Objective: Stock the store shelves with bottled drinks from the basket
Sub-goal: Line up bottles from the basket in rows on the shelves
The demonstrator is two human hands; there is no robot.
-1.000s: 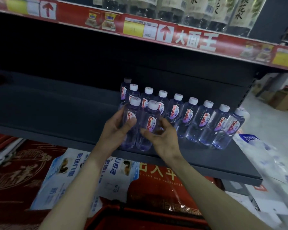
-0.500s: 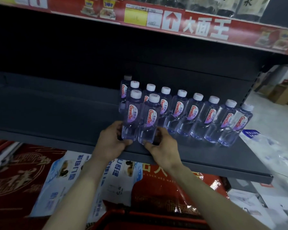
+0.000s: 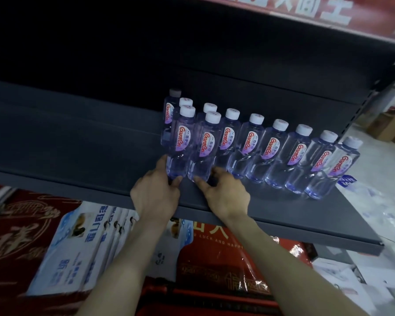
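Observation:
Two clear water bottles with white caps and red-and-purple labels stand upright at the front of the dark grey shelf. My left hand pinches the base of the left front bottle between thumb and fingers. My right hand holds the base of the right front bottle the same way. Behind and to the right, a row of several identical bottles runs toward the shelf's right end. The red basket rim shows at the bottom between my forearms.
The shelf's left half holds nothing. A red price strip edges the shelf above. Below the shelf lie red gift packs and white-and-blue boxes. Cartons sit on the floor at far right.
Both hands slid down from the bottles' middles to their bases, and the two bottles now stand on the shelf in front of the row. The view tilted downward.

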